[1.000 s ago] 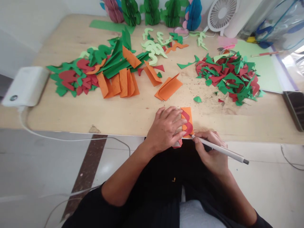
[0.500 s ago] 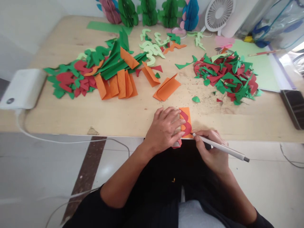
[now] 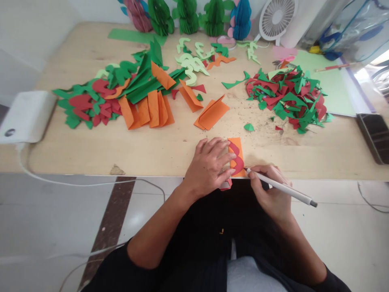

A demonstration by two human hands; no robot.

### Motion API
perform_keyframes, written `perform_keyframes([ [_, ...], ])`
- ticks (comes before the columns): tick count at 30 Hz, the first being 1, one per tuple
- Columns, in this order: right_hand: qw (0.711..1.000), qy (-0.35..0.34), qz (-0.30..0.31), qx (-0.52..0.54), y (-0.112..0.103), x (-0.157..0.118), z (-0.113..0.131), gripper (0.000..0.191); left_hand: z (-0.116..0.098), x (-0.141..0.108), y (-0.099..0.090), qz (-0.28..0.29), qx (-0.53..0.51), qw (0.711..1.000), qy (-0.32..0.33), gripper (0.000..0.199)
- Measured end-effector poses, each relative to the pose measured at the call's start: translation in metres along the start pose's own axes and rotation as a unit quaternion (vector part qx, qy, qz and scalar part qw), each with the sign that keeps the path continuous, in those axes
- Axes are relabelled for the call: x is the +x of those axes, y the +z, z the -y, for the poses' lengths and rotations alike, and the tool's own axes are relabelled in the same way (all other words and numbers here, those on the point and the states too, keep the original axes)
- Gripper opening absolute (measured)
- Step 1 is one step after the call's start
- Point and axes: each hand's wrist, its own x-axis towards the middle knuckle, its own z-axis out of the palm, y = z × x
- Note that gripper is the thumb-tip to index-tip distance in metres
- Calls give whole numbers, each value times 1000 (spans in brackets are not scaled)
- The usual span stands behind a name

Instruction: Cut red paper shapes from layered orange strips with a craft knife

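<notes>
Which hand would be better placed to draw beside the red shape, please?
Probably the right hand: it holds the pen near the red shape, while the left hand touches it.

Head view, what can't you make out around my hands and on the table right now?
All in the head view:
- Red cutout's left part: covered by your left hand.
- Whether the pen tip touches the orange paper: too small to tell.
- Lower scraps in the right-hand pile: buried under upper ones.
- Paper figures' tops: cut off by the upper edge.
</notes>
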Motion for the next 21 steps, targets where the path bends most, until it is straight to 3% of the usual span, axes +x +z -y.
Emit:
perform_keyframes([
  [21, 1000, 13, -15, -10, 4, 3, 0, 8, 0, 0, 1, -9, 5, 1000, 8, 26],
])
